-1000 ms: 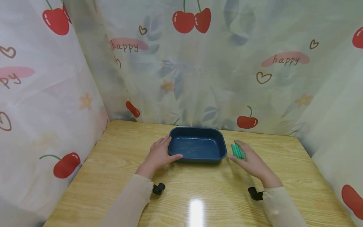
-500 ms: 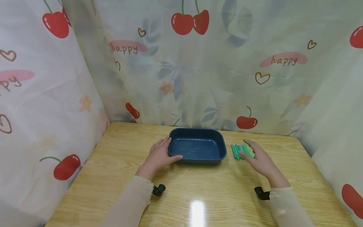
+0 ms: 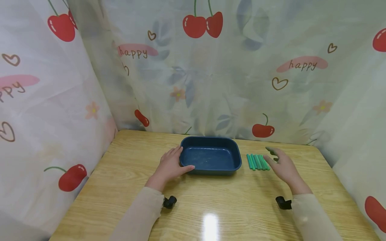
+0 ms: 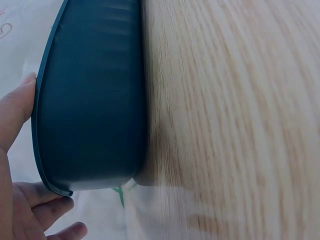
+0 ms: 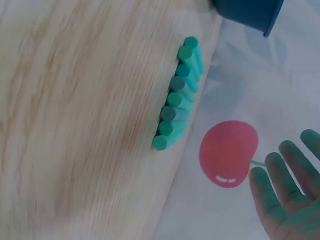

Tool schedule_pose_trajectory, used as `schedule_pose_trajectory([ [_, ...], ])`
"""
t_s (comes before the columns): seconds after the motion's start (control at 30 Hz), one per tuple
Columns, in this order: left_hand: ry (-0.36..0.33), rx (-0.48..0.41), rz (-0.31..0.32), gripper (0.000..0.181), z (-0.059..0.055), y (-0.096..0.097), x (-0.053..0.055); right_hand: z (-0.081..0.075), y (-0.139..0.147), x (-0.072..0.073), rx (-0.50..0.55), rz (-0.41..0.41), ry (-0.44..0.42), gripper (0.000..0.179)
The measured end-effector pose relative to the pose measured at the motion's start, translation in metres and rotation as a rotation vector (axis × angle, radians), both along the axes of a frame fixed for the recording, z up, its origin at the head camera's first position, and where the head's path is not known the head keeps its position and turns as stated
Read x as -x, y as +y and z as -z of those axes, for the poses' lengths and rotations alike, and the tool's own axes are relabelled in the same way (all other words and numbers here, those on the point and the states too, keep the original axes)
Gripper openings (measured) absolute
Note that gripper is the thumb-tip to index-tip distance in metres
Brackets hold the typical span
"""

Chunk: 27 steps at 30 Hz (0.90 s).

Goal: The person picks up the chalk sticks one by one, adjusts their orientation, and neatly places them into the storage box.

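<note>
The widest way in runs over the table [image 3: 229, 190] between the forearms [image 3: 137, 214], narrowed by the black mounts [image 3: 170, 202] that jut inward from them. From above, a hand can drop straight into the tray [image 3: 211, 172]. Its left end is blocked — the left hand [image 3: 171, 167] rests against it — and the curtain [image 3: 217, 100] stands close behind. Only a slim gap parts tray and sticks [image 3: 258, 162]; these lie side by side, and the right hand [image 3: 284, 167] hangs just past their right end.

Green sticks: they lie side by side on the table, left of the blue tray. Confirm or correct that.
Wrong side: the head view shows the green sticks right of the blue tray. They do lie side by side on the table.
</note>
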<state>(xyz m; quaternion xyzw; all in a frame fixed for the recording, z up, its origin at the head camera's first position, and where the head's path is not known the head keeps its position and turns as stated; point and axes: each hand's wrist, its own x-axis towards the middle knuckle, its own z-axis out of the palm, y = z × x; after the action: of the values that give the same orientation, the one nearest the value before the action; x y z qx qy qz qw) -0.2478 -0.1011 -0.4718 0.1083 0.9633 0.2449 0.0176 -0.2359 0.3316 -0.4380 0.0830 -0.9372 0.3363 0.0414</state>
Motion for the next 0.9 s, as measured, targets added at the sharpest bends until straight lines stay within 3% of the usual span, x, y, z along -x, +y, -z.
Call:
schedule_pose_trajectory([
  [0.43, -0.007, -0.007, -0.004, 0.105, 0.001, 0.000, 0.000, 0.006, 0.015, 0.018, 0.022, 0.037, -0.041, 0.070],
  [0.9, -0.011, -0.008, -0.002, 0.105, 0.001, 0.000, 0.000, 0.012, 0.021, 0.037, -0.051, 0.040, -0.087, 0.063],
])
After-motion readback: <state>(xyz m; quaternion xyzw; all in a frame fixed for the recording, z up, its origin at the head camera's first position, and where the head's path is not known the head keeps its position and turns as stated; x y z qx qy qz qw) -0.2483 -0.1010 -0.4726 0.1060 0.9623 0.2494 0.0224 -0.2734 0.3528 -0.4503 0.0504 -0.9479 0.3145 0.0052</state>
